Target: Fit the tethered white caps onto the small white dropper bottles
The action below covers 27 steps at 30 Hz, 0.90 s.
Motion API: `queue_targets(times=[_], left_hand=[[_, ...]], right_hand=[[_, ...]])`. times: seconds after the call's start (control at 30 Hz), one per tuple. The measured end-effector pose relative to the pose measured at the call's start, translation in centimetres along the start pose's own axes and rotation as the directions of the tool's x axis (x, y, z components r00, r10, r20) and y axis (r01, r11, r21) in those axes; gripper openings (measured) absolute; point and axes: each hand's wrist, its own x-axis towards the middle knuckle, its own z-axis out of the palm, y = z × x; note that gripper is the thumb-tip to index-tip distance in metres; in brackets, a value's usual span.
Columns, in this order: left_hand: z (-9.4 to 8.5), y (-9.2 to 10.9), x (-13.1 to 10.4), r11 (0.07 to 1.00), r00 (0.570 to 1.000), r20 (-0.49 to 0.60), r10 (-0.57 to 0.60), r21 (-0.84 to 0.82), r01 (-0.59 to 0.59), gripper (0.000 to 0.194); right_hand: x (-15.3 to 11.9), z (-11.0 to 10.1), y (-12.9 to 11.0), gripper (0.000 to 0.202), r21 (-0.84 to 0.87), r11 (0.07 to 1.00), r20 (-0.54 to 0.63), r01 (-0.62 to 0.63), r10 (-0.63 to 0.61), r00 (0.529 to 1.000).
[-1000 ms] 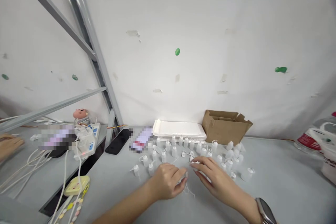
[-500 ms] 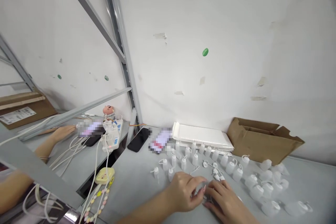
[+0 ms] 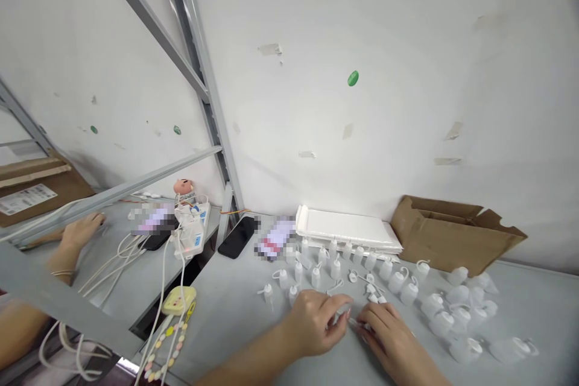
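Note:
My left hand (image 3: pixel 314 322) is closed in a pinch above the table, thumb and forefinger curved toward each other. Close on its right, my right hand (image 3: pixel 389 333) has its fingers bent down and pressed together. A thin pale piece (image 3: pixel 355 320) shows in the small gap between the hands; its kind is too blurred to make out. Just beyond the hands lie several small white caps with loop straps (image 3: pixel 371 291). Small translucent squeeze bottles stand behind and to the left, one of them a capped bottle (image 3: pixel 268 294). Larger capped bottles (image 3: pixel 442 322) crowd the right side.
At the wall lie a stack of white padded mailers (image 3: pixel 346 228) and an open cardboard box (image 3: pixel 452 241). Two phones, one a dark phone (image 3: pixel 238 237), rest left of them. A metal shelf post (image 3: pixel 212 114), cables, a power strip (image 3: pixel 192 232) and a co-worker's hand (image 3: pixel 81 232) are further left.
My hands have drawn slightly apart, baring the thin pale piece between them. The co-worker's hand has moved left, away from the phone there. The view has shifted a little.

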Motion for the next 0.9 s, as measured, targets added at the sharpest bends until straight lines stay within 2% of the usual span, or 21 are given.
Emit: queue_targets(times=[0.23, 0.37, 0.57, 0.9], left_hand=[[0.5, -0.4, -0.3, 0.999, 0.999, -0.019, -0.030, 0.011, 0.030, 0.021], [0.5, -0.4, -0.3, 1.000, 1.000, -0.019, -0.022, 0.007, 0.022, 0.022], [0.5, -0.3, -0.2, 0.999, 0.999, -0.026, -0.037, 0.017, 0.037, 0.021], [0.6, -0.3, 0.0, 0.997, 0.999, -0.024, -0.040, 0.067, 0.042, 0.022]], right_hand=[[-0.1, -0.2, 0.2, 0.027, 0.031, 0.999, -0.026, -0.045, 0.046, 0.999], [-0.3, -0.2, 0.3, 0.026, 0.014, 0.999, -0.038, -0.031, 0.031, 0.999], [-0.9, 0.5, 1.6, 0.017, 0.001, 1.000, 0.008, 0.015, -0.015, 1.000], [-1.0, 1.0, 2.7, 0.020, -0.042, 0.995, -0.053, 0.090, -0.092, 0.994]])
